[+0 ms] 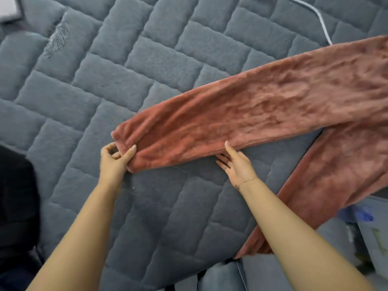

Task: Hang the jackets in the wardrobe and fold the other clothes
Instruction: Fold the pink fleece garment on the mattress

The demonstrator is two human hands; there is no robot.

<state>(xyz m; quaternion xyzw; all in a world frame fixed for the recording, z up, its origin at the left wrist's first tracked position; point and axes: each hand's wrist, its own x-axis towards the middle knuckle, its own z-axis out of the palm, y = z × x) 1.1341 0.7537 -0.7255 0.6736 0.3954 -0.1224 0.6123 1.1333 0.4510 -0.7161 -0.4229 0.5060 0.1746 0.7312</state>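
A pair of fuzzy salmon-pink trousers lies spread on the grey quilted bed cover. One leg stretches from the upper right toward the middle; the other leg runs down over the bed's near right edge. My left hand pinches the cuff end of the upper leg between thumb and fingers. My right hand lies flat with straight fingers against the lower edge of that same leg, its fingertips slipped under the fabric.
A black garment or bag sits at the left edge of the bed. A white cable trails across the top right. Beyond the bed's right edge are a blue item and a pale container.
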